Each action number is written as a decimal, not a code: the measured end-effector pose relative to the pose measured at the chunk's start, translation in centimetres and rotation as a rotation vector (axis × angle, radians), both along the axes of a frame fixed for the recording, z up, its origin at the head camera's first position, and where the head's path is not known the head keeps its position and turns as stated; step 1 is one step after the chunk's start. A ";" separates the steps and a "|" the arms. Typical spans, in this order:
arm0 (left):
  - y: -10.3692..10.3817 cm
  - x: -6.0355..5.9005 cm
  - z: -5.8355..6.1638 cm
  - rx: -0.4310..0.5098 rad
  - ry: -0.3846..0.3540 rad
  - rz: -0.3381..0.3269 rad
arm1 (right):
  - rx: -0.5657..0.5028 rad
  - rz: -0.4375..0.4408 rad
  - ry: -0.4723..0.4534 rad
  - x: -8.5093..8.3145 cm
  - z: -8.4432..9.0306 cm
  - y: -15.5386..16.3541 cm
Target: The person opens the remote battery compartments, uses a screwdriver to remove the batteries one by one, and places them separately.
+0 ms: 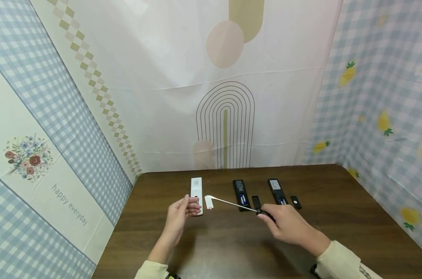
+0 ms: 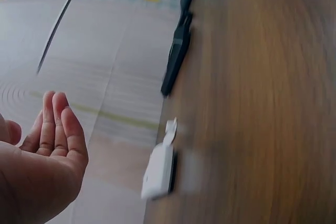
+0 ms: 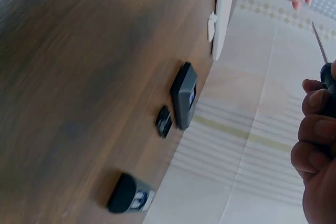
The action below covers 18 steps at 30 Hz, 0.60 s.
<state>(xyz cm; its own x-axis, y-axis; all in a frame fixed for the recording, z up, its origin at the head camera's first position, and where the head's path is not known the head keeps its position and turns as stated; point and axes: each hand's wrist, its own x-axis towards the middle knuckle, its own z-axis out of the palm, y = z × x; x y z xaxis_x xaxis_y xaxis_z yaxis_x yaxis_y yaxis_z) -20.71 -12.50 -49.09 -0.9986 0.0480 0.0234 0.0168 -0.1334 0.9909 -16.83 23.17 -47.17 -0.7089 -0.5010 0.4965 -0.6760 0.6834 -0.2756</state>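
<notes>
Head view: your right hand (image 1: 284, 223), just right of centre, curls round the black handle of a thin metal-shafted screwdriver (image 1: 231, 203), whose shaft runs up-left so the tip sits by the small white battery cover (image 1: 209, 202). That cover lies on the dark wooden desk (image 1: 353, 217) just beside the long white remote control (image 1: 196, 190), left of centre. Your left hand (image 1: 181, 211) hovers over the white remote's near end, fingers loosely bent and holding nothing. Two black remote controls (image 1: 241, 192) lie face down in the middle of the frame, each with a small black cover beside it and batteries showing.

Left wrist view: your left hand (image 2: 44, 156) fills the lower left, relaxed and empty; the white remote (image 2: 158, 170) lies at lower centre.

Right wrist view: your fingers (image 3: 315, 129) at the right edge grip the screwdriver handle (image 3: 329, 77); the white remote (image 3: 223, 19) sits at the top.

You appear to be working at the white remote's open battery bay. The next move probably calls for steadying that remote with your left hand and guiding the tip in carefully.
</notes>
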 end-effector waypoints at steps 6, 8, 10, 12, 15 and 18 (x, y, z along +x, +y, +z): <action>-2.1 -0.5 -0.1 -0.020 -0.040 0.085 | 0.001 -0.059 0.016 0.3 -0.4 1.6; -2.3 -0.7 -0.1 -0.046 -0.043 0.098 | 0.003 -0.063 0.027 0.4 -0.5 1.9; -2.3 -0.9 -0.1 -0.075 -0.044 0.113 | 0.007 -0.064 0.042 0.4 -0.6 2.1; -2.3 -1.2 -0.2 -0.109 -0.053 0.131 | 0.010 -0.064 0.055 0.4 -0.7 2.1; -2.1 -1.9 -0.5 -0.182 -0.073 0.149 | 0.014 -0.071 0.064 0.3 -0.9 2.2; -2.1 -2.8 -1.0 -0.299 -0.096 0.145 | 0.016 -0.077 0.067 0.3 -1.1 2.3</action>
